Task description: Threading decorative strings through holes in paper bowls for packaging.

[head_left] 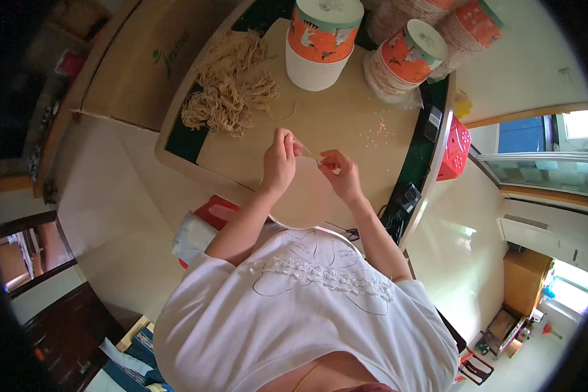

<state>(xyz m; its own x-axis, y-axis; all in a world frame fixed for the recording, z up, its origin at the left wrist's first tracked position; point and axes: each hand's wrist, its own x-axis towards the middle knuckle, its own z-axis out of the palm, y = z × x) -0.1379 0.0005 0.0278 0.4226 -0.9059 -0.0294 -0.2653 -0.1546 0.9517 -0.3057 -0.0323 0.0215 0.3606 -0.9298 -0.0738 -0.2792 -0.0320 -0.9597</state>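
Note:
Both my hands are close together over the near part of the table. My left hand is closed in a pinch on a thin tan cord. The fingers of my right hand are also pinched, at the other end of this short piece of cord. Below and between them sits a pale, rounded, tub-like piece, close to my shirt; its upper edge meets my fingertips. A loose heap of tan cords lies at the far left of the table.
A stack of white paper tubs with an orange printed band stands at the back. More bagged stacks stand right of it. Small pale bits are scattered on the brown board. A cardboard box is at left, a red basket at right.

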